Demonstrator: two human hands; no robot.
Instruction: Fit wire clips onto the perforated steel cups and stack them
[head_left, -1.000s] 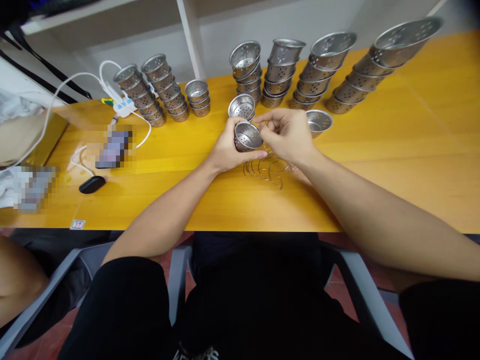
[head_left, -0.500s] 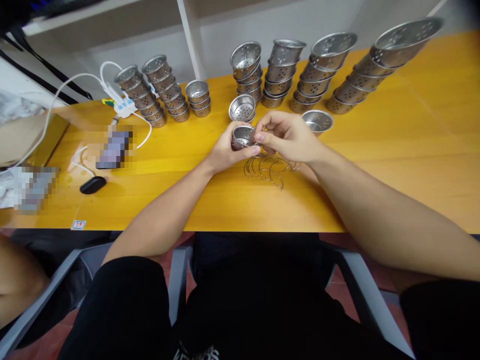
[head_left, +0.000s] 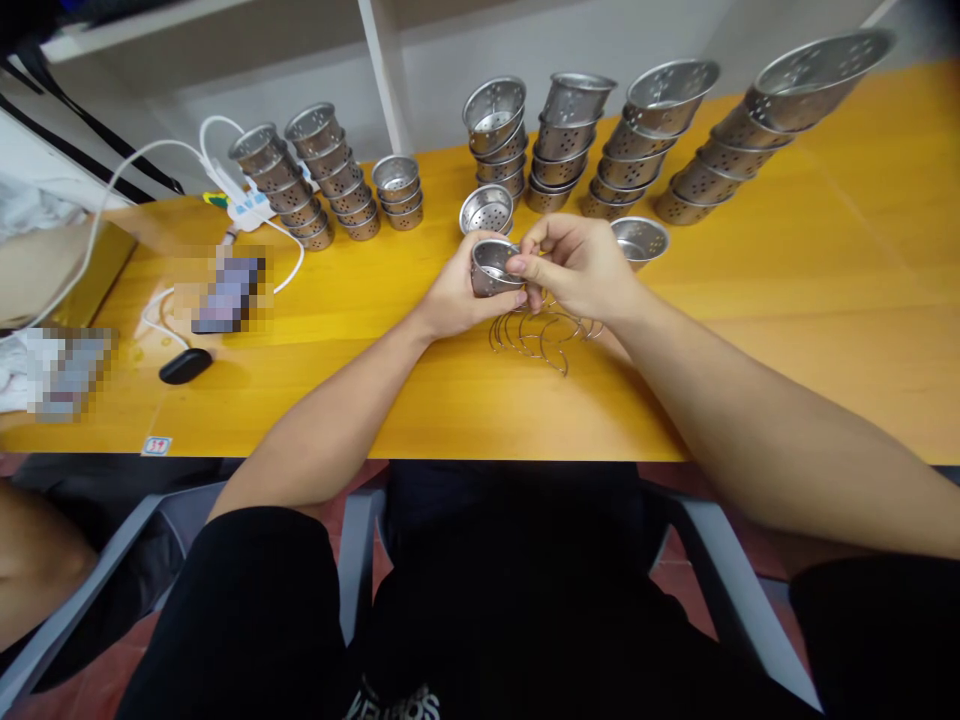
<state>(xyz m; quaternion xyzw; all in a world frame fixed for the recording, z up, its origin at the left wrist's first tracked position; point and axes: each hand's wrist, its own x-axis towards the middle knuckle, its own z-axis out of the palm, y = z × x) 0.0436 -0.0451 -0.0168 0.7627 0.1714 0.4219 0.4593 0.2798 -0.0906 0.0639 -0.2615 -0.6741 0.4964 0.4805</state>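
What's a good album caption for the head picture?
Left hand holds a cup, right hand at its rim, wires and cup stacks nearby.

a glossy yellow table (head_left: 825, 330) stands before white shelving (head_left: 382, 75); below, grey chair arms (head_left: 724, 565) show over reddish floor tiles (head_left: 679, 583).

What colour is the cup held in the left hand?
The cup is silver-grey, dotted with small holes; the head view, the only one, shows it best.

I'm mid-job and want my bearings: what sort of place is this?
Probably a small workshop, though that's a guess: stacked metal cups on a yellow table, bent wires in front of them, and a numbered label at the table's near edge.
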